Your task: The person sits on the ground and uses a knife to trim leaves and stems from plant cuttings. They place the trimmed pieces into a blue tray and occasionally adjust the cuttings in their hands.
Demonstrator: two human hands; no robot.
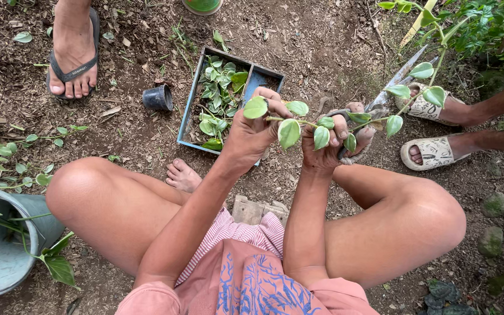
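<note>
Glossy green vine leaves (289, 132), dull metal shears (401, 79), a matt plastic pot (157, 97), rough crumbly soil (322, 41).

Bare brown soil (322, 41) strewn with dry leaf bits lies in soft daylight, with green bushes (491, 26) at one edge and mossy stones (493, 204) nearby.

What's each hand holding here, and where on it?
Left hand grips the leafy vine cutting by its stem near the cut end. Right hand holds the scissors by the handles, fingers also around the stem.
</note>
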